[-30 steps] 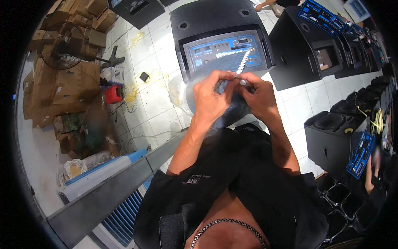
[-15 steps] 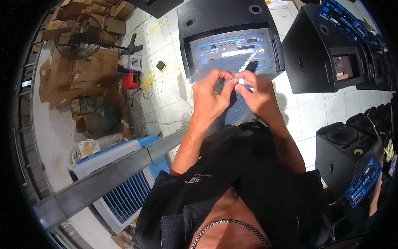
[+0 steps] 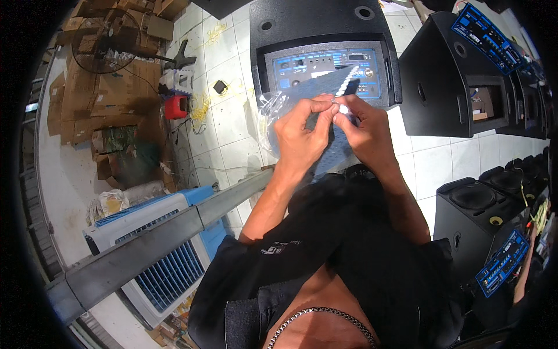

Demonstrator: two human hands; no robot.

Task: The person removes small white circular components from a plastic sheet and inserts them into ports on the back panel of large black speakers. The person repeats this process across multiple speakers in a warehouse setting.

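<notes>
My left hand (image 3: 299, 131) and my right hand (image 3: 372, 128) meet in front of a black speaker cabinet (image 3: 317, 23), above a blue control panel (image 3: 319, 60) set in its recess. Both are closed, thumb and fingertips pinched together and nearly touching. A small white rounded piece (image 3: 343, 109) shows at my right fingertips. What my left fingertips pinch is too small to make out. Under and beyond the hands lies a grey-blue dimpled sheet (image 3: 334, 154), with a row of white rounded pieces (image 3: 347, 81) along its edge. Clear plastic film (image 3: 268, 113) crumples beside my left hand.
More black speaker cabinets (image 3: 433, 70) stand at the right, one with an open recess. A metal rail (image 3: 174, 232) crosses at lower left over a blue-and-white air cooler (image 3: 168, 285). Cardboard (image 3: 110, 99), a fan (image 3: 107, 41) and a red container (image 3: 175, 107) are at the left.
The view has shifted slightly. The hands stay pinched together, and the white piece at my right fingertips shows more fully. More of the clear film beside my left hand is visible.
</notes>
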